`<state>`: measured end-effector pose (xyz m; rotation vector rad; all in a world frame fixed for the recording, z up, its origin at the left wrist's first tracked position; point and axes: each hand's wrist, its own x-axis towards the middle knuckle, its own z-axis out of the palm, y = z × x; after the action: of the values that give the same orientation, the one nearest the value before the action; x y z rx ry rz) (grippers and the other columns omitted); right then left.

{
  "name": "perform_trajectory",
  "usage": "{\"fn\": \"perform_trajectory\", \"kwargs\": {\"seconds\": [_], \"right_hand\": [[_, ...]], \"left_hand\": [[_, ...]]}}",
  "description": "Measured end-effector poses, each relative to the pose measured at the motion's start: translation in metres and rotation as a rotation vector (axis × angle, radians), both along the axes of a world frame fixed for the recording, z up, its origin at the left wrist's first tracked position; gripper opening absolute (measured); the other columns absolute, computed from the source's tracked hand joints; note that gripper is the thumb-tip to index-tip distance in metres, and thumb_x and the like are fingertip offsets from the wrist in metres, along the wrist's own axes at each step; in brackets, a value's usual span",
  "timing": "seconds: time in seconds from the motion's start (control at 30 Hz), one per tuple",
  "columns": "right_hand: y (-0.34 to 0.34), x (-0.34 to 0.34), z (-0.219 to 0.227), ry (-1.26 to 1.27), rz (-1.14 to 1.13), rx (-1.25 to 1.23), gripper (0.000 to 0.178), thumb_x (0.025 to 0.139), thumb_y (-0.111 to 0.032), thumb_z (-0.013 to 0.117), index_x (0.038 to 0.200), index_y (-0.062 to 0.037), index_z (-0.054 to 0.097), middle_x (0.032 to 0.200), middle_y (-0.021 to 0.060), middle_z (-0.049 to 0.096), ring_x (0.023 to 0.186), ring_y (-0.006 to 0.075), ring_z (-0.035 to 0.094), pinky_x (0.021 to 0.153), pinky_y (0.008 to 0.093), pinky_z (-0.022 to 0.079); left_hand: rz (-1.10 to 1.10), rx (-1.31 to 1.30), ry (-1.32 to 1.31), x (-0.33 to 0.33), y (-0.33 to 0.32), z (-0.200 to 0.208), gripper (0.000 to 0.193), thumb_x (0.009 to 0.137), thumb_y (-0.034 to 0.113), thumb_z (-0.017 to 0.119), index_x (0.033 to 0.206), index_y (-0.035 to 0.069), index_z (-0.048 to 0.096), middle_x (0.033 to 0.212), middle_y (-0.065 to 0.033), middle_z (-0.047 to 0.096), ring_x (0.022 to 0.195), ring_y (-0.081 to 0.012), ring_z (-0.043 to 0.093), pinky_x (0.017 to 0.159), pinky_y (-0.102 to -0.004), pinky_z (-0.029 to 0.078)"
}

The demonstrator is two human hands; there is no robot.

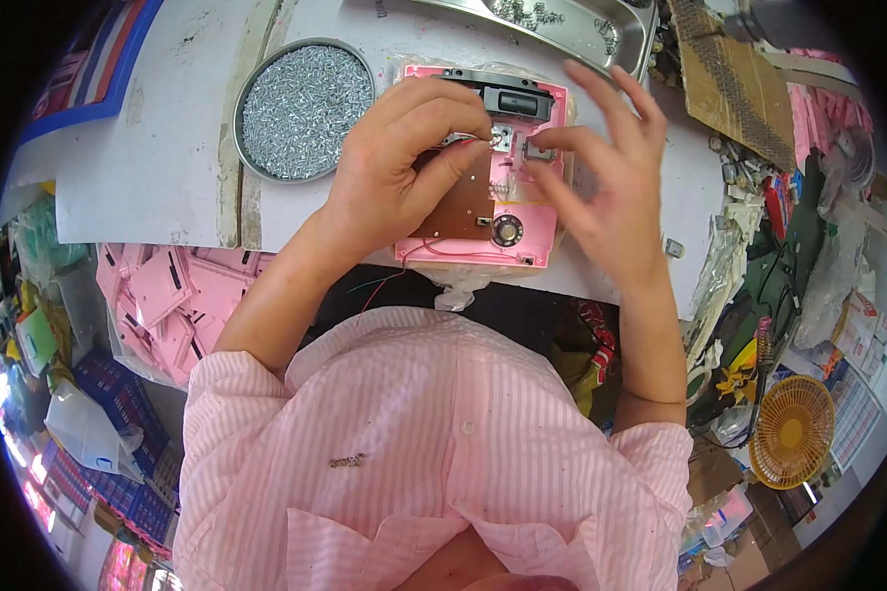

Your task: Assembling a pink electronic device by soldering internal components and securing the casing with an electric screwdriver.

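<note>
A pink plastic case (pixel 537 222) lies open on the table in front of me, on clear plastic wrap. In it are a brown circuit board (pixel 453 202), a small round speaker (pixel 507 230) and a black part (pixel 518 102) along the far edge. My left hand (pixel 399 163) reaches over the case's left side, thumb and forefinger pinched at a thin red wire (pixel 466 141). At the right side, the thumb and forefinger of my right hand (pixel 611 187) close about a small grey square part (pixel 539 150). Its other fingers are spread and slightly blurred.
A round tray (pixel 247 158) full of small metal screws stands left of the case. At the far edge is a metal tray (pixel 562 41) with springs. Pink panels (pixel 158 286) are heaped at lower left. Cardboard (pixel 729 89) and a yellow fan (pixel 791 431) are at right.
</note>
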<state>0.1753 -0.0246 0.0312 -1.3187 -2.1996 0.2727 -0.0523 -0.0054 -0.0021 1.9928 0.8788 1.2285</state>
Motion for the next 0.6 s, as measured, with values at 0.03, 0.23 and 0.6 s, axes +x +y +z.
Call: {"fn": "perform_trajectory", "kwargs": {"seconds": [0.03,0.23,0.6], "right_hand": [[0.0,-0.007,-0.003,-0.001,0.016,0.001,0.019,0.073,-0.015,0.08,0.091,-0.0113,0.075,0.14,0.0132,0.057,0.137,0.0427,0.036,0.11,0.0512,0.035],[0.007,-0.031,-0.02,0.041,0.089,0.022,0.016,0.072,-0.012,0.078,0.088,-0.0095,0.075,0.136,0.014,0.06,0.134,0.0437,0.04,0.11,0.0504,0.036],[0.008,-0.021,-0.02,0.076,0.085,-0.028,0.012,0.073,-0.008,0.075,0.083,-0.0055,0.069,0.133,0.0133,0.062,0.134,0.042,0.041,0.109,0.0478,0.039]], "left_hand": [[-0.001,0.02,-0.005,0.0,0.001,0.0,0.013,0.085,0.002,0.071,0.097,0.004,0.068,0.099,-0.009,0.066,0.086,-0.0254,0.064,0.073,-0.0347,0.052],[-0.011,-0.02,-0.02,-0.004,0.0,0.002,0.019,0.083,0.0,0.071,0.101,0.004,0.067,0.108,-0.0098,0.064,0.09,-0.0239,0.064,0.076,-0.0323,0.053],[0.002,-0.005,0.287,0.001,-0.004,0.003,0.034,0.073,0.005,0.077,0.106,0.007,0.068,0.114,-0.0117,0.057,0.095,-0.0283,0.063,0.085,-0.0384,0.053]]}}
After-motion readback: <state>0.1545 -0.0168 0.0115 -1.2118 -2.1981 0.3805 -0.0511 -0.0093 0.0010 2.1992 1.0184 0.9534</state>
